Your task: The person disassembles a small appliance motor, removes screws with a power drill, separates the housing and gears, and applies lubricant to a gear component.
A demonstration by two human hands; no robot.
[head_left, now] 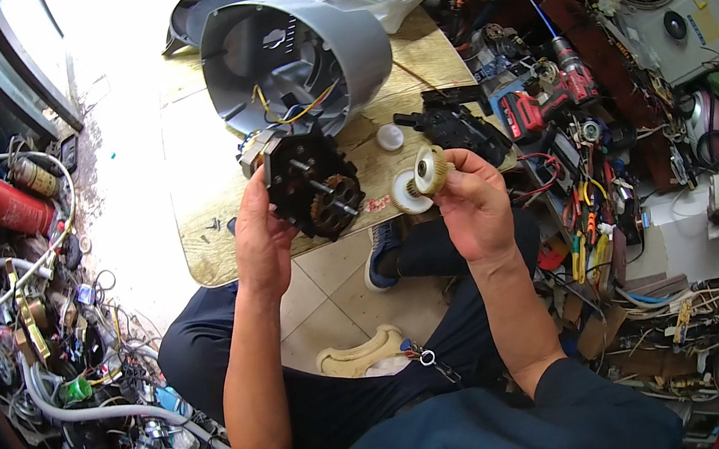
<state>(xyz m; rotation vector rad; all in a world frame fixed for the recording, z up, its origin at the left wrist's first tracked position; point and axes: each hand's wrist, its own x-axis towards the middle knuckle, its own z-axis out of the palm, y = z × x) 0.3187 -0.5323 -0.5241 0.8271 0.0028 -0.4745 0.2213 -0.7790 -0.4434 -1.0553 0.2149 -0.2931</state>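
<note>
Two shafts point(340, 201) slant lower right from the black gearbox point(287, 200) the left grip point(262, 249) holds; the right grip point(477, 200) pinches a gear point(432, 170).

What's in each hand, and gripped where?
The left hand holds the black gear housing by its left edge. The right hand pinches the cream gear by its right rim; whether it also holds the white gear can't be told.

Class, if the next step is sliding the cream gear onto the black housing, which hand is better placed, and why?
Probably the right hand: it holds the cream gear, just right of the black housing. The left hand is occupied holding that housing, metal shafts exposed.
</note>
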